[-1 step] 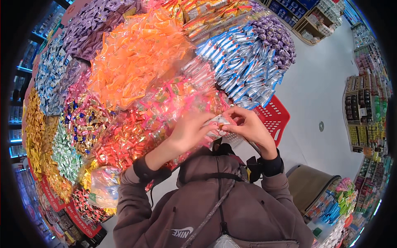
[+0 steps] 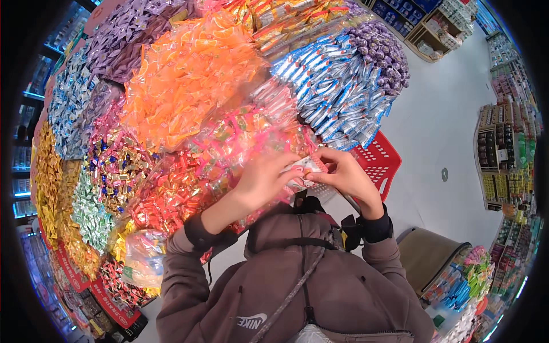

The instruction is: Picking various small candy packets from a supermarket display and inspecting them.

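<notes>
Both hands meet in front of my chest over a small white and pink packet [image 2: 309, 164], pinched between thumbs and fingertips. My left hand [image 2: 264, 178] is closed on its left side, and my right hand [image 2: 347, 176] grips the other side. Fingers cover much of the packet, so its contents cannot be made out. Just beyond and to the left of the hands lie pink and clear wrapped candies [image 2: 237, 134], with red-wrapped candies [image 2: 171, 194] farther left.
A large heap of orange-wrapped candies [image 2: 189, 80] rises beyond, beside blue and white stick packets [image 2: 337, 86]. A red shopping basket [image 2: 380, 163] stands right of my right hand. A brown bin-like container [image 2: 432, 257] is at the lower right. Stocked shelves [image 2: 506, 154] line the far right.
My fingers have shifted very slightly around the packet. The rest looks the same.
</notes>
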Demonstrator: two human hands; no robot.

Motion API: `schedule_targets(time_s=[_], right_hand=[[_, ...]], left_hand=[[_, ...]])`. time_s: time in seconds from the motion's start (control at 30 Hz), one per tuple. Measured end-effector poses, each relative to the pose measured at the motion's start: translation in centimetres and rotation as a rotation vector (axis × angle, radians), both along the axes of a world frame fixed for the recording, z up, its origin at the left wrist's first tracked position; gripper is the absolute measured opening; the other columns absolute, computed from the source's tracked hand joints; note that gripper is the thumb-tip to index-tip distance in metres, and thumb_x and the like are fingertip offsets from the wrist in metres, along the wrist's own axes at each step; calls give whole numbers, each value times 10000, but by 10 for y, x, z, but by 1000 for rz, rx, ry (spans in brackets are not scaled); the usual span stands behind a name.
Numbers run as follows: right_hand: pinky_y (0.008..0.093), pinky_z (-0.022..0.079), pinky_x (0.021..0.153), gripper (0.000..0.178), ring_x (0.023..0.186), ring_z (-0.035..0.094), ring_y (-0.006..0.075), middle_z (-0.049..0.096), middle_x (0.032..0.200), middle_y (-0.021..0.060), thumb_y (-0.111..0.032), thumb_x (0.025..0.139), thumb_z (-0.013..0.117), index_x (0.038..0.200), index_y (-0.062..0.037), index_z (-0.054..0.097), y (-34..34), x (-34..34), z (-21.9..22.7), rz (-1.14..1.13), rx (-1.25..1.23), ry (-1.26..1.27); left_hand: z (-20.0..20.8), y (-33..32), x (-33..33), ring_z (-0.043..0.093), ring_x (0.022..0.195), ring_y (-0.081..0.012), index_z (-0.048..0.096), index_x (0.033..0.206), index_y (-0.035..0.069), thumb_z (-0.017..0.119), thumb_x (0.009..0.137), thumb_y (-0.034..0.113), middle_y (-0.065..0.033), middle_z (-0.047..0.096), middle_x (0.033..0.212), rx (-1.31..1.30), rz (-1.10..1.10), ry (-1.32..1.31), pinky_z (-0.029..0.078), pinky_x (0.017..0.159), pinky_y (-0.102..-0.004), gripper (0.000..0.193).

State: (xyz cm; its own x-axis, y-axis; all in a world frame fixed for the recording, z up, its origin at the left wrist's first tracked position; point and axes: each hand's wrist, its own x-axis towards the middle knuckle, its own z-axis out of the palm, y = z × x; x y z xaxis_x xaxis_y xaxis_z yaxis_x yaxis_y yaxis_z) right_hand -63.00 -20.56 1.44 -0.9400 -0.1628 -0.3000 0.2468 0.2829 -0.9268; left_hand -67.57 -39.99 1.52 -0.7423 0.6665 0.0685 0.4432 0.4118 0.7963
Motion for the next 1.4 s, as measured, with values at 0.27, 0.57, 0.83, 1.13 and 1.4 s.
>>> schedule_targets(time_s=[0.27,0.57,0.83,1.13,1.4], right_hand=[[237,376,488,347,557,430,49,527,611,5,-144,726,655,1019,15,561,9,-14,-14,51,-117,-39],[215,405,543,204,611,474,31,588,662,16,-146,737,650,846,20,605,20,-29,-20,-231,3,74],[216,428,603,193,661,531,54,618,735,43,-82,732,629,886,31,600,29,-83,-12,-366,247,209],[251,457,689,204,783,601,125,640,867,90,-10,750,565,949,-25,609,12,-111,-29,-260,73,517],[261,456,693,187,791,608,166,638,840,89,-16,735,563,913,-24,619,11,-117,-27,-264,55,547]], left_hand=[[-3,21,-14,571,733,-266,566,900,41,642,715,139,-102,574,785,6,-39,184,451,624,-329,222],[-9,6,-56,554,797,-276,553,892,29,633,725,145,-113,566,835,14,179,233,444,688,-335,219],[-60,7,-98,526,879,-322,476,997,-1,597,754,166,-154,545,896,-128,162,402,427,752,-370,318],[-48,12,-96,526,904,-360,465,1021,-32,592,755,193,-238,540,977,-281,177,35,418,747,-412,371],[-57,7,-97,513,945,-322,517,1035,0,600,738,185,-185,536,1016,-78,88,148,406,820,-360,360]])
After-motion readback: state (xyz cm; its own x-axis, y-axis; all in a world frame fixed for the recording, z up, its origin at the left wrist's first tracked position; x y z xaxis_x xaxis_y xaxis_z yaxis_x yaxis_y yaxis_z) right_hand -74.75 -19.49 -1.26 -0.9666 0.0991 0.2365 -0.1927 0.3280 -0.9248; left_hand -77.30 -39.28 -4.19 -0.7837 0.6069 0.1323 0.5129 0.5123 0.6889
